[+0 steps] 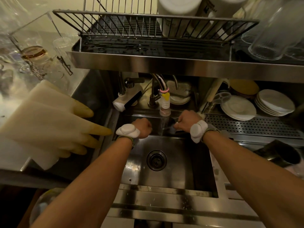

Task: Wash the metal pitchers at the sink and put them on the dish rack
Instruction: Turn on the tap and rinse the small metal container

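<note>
both arms reach out over the steel sink [164, 181], each wrist wearing a white band with a pale puck on it. the left hand [142, 127] is curled into a loose fist just left of the water stream [163, 125]; whether it grips anything i cannot tell. the right hand [185, 120] is closed on something dark and shiny held into the stream from the right, too dim to name for sure. the water falls from a ribbed white nozzle [165, 103] with a yellow clip, towards the basin near the round drain [156, 160].

a dark metal pitcher [279, 153] lies tipped on its side on the right counter, near the perforated drain tray [251, 125]. above the sink, the wire dish rack [131, 23] holds white tubs on its right part and clear glasses further right. stacks of white plates [274, 102] sit under the shelf at right. pale rubber gloves [54, 124] drape over the left counter edge.
</note>
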Demonstrator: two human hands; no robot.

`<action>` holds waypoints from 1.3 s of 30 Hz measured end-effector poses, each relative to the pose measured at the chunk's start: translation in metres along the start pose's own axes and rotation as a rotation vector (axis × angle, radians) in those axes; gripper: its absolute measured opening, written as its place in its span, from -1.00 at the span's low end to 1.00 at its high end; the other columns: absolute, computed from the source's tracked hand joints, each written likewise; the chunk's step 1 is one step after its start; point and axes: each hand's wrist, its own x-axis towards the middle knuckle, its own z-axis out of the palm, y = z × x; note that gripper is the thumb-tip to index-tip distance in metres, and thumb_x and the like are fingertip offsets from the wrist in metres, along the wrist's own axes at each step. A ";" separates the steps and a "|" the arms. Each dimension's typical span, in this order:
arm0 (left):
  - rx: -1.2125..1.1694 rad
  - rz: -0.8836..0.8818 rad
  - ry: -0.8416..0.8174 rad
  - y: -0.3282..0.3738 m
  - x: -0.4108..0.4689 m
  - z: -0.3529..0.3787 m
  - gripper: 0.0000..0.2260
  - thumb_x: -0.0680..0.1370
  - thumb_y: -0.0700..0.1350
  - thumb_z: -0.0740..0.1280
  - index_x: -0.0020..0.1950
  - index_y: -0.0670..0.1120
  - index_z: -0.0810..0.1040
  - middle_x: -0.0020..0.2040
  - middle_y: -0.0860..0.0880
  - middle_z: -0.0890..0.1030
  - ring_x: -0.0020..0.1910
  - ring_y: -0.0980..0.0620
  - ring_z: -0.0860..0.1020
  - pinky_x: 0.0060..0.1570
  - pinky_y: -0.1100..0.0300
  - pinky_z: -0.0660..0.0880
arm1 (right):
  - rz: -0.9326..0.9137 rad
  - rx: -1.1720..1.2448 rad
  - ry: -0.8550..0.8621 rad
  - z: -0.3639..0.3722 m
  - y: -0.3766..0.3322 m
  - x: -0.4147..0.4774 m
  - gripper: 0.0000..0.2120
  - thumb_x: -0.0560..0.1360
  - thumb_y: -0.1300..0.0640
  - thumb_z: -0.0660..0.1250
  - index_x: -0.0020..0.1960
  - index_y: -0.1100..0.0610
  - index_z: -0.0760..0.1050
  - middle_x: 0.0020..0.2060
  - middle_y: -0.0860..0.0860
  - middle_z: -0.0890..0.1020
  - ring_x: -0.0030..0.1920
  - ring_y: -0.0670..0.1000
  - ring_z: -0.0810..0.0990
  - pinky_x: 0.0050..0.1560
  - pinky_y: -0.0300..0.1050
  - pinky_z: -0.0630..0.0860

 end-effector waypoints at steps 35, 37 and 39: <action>-0.204 -0.036 -0.048 -0.003 -0.002 0.015 -0.66 0.59 0.03 0.21 0.05 -0.16 0.66 0.08 -0.19 0.65 0.07 -0.16 0.60 0.05 0.09 0.51 | 0.072 0.187 -0.058 0.007 -0.009 -0.001 -0.56 0.54 -0.05 0.29 -0.43 0.17 0.42 -0.44 0.08 0.48 -0.39 0.04 0.45 -0.29 -0.12 0.38; -0.410 -0.061 -0.082 0.004 -0.004 0.022 -0.58 0.62 0.08 0.15 0.08 -0.23 0.63 0.08 -0.23 0.65 -0.07 -0.10 0.62 -0.10 0.16 0.53 | 0.124 0.359 -0.077 0.029 -0.008 -0.002 -0.61 0.58 -0.01 0.22 -0.30 0.20 0.53 -0.29 0.17 0.59 -0.21 0.15 0.56 -0.06 0.00 0.49; -0.635 -0.138 -0.128 0.016 -0.009 0.026 -0.53 0.64 0.09 0.09 0.19 -0.25 0.58 0.14 -0.21 0.63 -0.17 0.00 0.58 -0.31 0.26 0.48 | 0.177 0.632 -0.085 0.047 -0.009 -0.004 -0.64 0.60 0.06 0.19 -0.30 0.18 0.54 -0.28 0.15 0.61 -0.20 0.15 0.57 -0.03 0.03 0.51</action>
